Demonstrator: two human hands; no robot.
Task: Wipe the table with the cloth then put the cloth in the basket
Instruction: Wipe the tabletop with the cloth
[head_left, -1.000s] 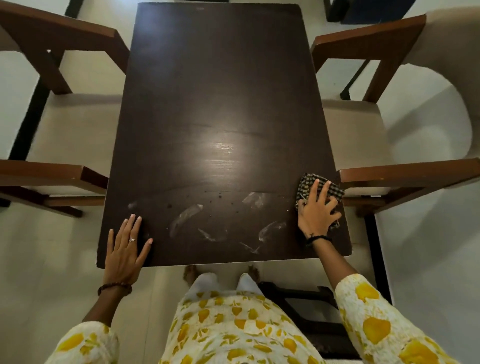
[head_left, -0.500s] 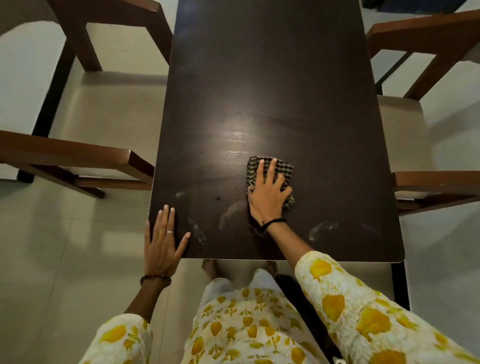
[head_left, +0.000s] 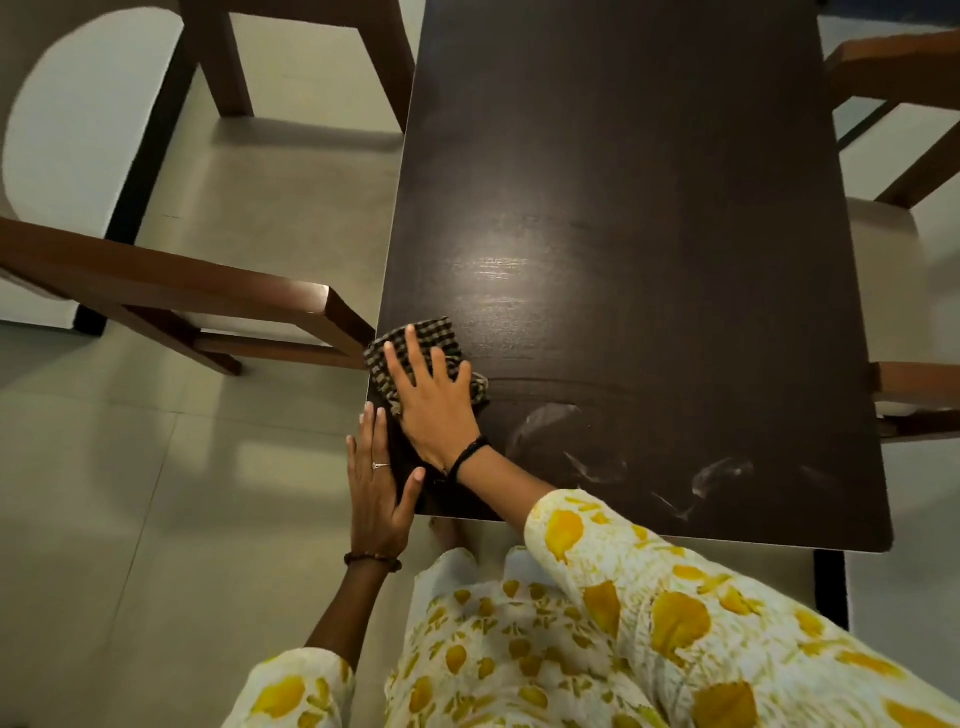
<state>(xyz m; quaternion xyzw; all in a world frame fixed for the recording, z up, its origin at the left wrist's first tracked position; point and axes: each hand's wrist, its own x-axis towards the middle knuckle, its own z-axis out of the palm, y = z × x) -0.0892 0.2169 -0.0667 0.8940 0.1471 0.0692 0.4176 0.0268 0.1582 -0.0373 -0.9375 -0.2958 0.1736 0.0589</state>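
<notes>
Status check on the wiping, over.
Right hand flat on checked cloth, at table left edge. Left hand flat on near corner. White smears unwiped. No basket in view.

Light: dim and warm, the room reads yellowish.
Glare: a soft bright patch sits on the dark bench (head_left: 623, 208), mid-surface, suggesting a lamp overhead.
Shadows: a chair (head_left: 171, 280) throws soft ones across the pale floor (head_left: 156, 519).
Edges: wide-angle bending, straight lines bow outward.
Sharpness: centre fairly crisp, corners softer.

no readable txt, no labels, no brand marks, no nos. anywhere
</notes>
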